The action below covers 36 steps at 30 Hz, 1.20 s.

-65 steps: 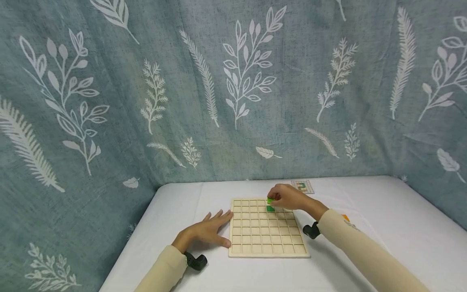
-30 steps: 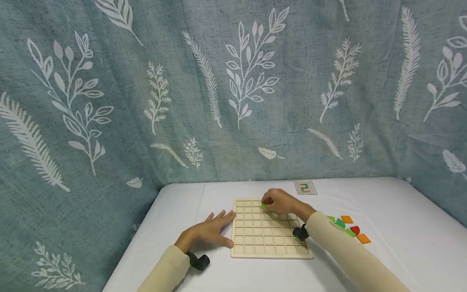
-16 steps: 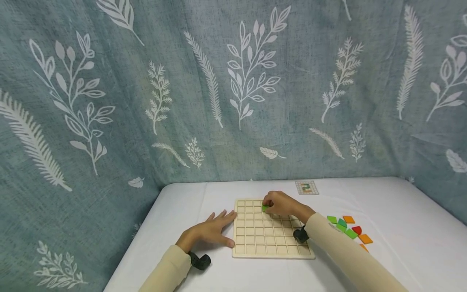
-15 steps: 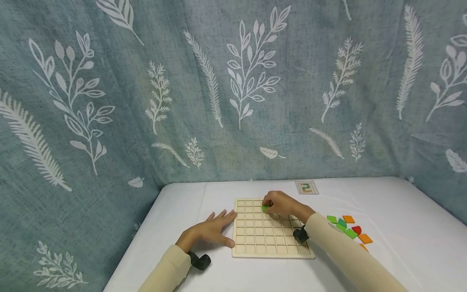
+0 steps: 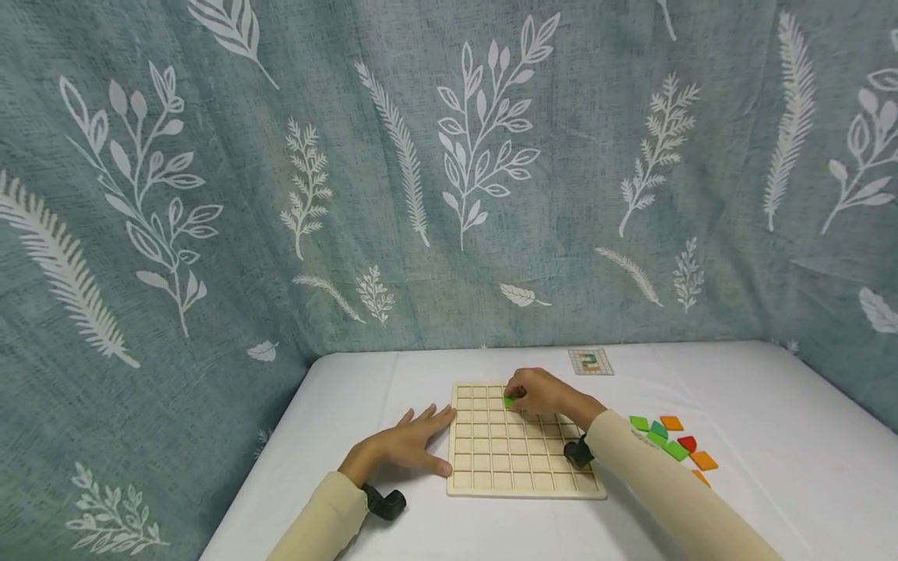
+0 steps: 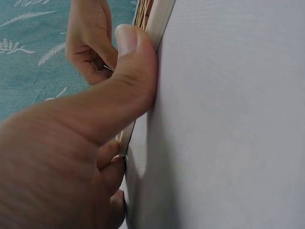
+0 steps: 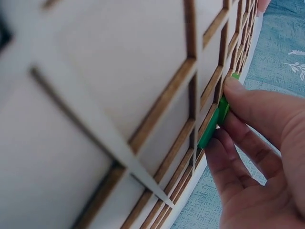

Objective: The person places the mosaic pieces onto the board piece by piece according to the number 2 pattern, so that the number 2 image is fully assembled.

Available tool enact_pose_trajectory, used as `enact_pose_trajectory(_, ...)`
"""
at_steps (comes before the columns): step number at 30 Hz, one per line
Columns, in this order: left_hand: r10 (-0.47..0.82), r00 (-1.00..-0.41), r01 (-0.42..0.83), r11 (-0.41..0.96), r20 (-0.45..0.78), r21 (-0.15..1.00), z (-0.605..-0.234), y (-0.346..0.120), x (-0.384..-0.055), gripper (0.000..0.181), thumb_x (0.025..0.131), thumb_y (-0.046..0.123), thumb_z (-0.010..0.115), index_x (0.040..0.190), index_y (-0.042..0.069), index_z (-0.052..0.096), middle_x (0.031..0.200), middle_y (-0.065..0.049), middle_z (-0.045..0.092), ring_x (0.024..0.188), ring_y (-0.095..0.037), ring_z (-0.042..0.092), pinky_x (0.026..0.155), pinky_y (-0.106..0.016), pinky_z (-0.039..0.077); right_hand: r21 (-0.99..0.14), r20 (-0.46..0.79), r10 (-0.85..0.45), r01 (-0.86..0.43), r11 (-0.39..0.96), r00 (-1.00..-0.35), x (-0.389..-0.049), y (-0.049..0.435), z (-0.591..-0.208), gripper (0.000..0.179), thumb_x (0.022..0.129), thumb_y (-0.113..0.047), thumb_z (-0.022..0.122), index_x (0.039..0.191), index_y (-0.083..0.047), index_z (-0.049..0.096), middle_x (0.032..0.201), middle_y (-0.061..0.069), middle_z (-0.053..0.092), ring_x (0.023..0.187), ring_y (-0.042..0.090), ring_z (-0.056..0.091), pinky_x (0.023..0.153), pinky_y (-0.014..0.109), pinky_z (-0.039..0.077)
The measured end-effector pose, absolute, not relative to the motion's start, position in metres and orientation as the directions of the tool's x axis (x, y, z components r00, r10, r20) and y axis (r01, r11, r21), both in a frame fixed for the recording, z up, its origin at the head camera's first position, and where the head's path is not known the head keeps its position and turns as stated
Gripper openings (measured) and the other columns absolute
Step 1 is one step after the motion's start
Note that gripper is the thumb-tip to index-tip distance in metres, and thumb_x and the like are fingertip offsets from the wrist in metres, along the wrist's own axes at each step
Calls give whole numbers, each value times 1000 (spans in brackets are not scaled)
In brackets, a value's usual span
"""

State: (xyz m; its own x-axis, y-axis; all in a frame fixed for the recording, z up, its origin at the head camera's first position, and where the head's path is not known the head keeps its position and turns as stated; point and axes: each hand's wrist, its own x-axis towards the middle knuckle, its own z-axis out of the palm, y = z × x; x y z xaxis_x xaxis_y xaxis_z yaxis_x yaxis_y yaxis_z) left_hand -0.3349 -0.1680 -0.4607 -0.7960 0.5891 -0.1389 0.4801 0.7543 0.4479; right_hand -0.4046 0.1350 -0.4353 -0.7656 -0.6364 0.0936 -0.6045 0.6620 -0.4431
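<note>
A pale wooden grid board (image 5: 491,456) lies on the white table. My right hand (image 5: 540,391) is over its back part, thumb and fingertips pinching a light green tile (image 5: 510,403). In the right wrist view that light green tile (image 7: 223,109) is at the grid, beside a darker green tile (image 7: 208,129) in a cell. A bit of another green piece (image 7: 235,76) shows past the thumb. My left hand (image 5: 401,449) rests at the board's left edge with fingers spread. Its thumb (image 6: 136,67) touches the board's side in the left wrist view.
Right of the board lie loose pieces: several green ones (image 5: 677,450), a red rounded one (image 5: 687,443) and orange squares (image 5: 704,460). My right sleeve hides part of that area. A patterned card (image 5: 591,361) lies behind the board. A leaf-print curtain (image 5: 449,195) hangs beyond the table.
My right hand has moved slightly left and down onto the board with the light green tile. The loose pieces at right have come out from behind the sleeve. My left hand stays put.
</note>
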Motion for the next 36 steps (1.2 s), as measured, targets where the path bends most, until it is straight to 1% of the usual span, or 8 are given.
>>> enact_pose_trajectory(6, 584, -799, 477, 761, -144, 440, -460, -168, -334, 108, 81, 60, 74, 161, 14, 19, 169, -4, 15, 157, -30, 7, 126, -59, 0, -438, 106, -639, -612, 658, -762, -405, 135, -435, 18, 86, -8, 77, 104, -7, 76, 97, 1, 66, 84, 8, 57, 75, 26, 52)
enact_pose_trajectory(9, 582, -800, 476, 764, -146, 436, -461, -168, -335, 108, 81, 61, 74, 161, 15, 18, 169, -3, 14, 157, -29, 7, 126, -58, -1, -445, 106, -628, -602, 663, -771, -405, 134, -436, 20, 86, -8, 77, 106, -6, 77, 97, 1, 67, 84, 8, 57, 75, 27, 53)
enact_pose_trajectory(13, 584, -799, 475, 759, -144, 445, -462, -169, -335, 108, 80, 60, 74, 161, 15, 18, 169, -3, 14, 157, -29, 6, 126, -58, -1, -466, 92, -610, -575, 672, -787, -404, 134, -436, 23, 86, -7, 77, 109, -5, 77, 99, 2, 67, 87, 10, 59, 77, 29, 54)
enact_pose_trajectory(18, 584, -798, 472, 759, -147, 448, -460, -168, -334, 109, 80, 60, 75, 161, 14, 19, 169, -4, 15, 157, -30, 7, 126, -58, 0, -487, 71, -607, -559, 671, -791, -403, 134, -435, 26, 86, -7, 77, 112, -4, 76, 103, 3, 67, 92, 13, 62, 82, 31, 56)
enact_pose_trajectory(21, 587, -797, 477, 758, -146, 445, -460, -168, -334, 108, 80, 60, 74, 161, 14, 19, 169, -4, 15, 157, -30, 7, 126, -58, 0, -490, 66, -609, -558, 670, -790, -401, 135, -433, 27, 86, -6, 76, 113, -4, 75, 102, 2, 67, 92, 11, 61, 82, 31, 57)
enact_pose_trajectory(24, 585, -798, 478, 759, -141, 441, -460, -169, -334, 108, 81, 60, 74, 161, 14, 19, 169, -3, 15, 157, -29, 7, 126, -58, 0, -479, 72, -620, -572, 666, -782, -400, 135, -432, 28, 86, -4, 75, 115, -2, 74, 101, 3, 66, 89, 10, 60, 80, 30, 56)
enact_pose_trajectory(29, 581, -801, 473, 761, -142, 444, -460, -169, -334, 108, 81, 59, 74, 161, 14, 19, 169, -3, 15, 157, -29, 7, 126, -58, 0, -483, 59, -608, -555, 677, -792, -402, 133, -432, 28, 87, -5, 75, 115, -3, 74, 104, 4, 66, 92, 11, 59, 82, 32, 55)
enact_pose_trajectory(36, 589, -796, 478, 756, -143, 447, -461, -169, -335, 108, 81, 61, 74, 161, 15, 18, 169, -3, 14, 157, -29, 7, 126, -59, 0, -464, 44, -614, -560, 686, -788, -403, 132, -436, 22, 89, -8, 75, 110, -7, 75, 100, 2, 64, 87, 11, 56, 79, 32, 53)
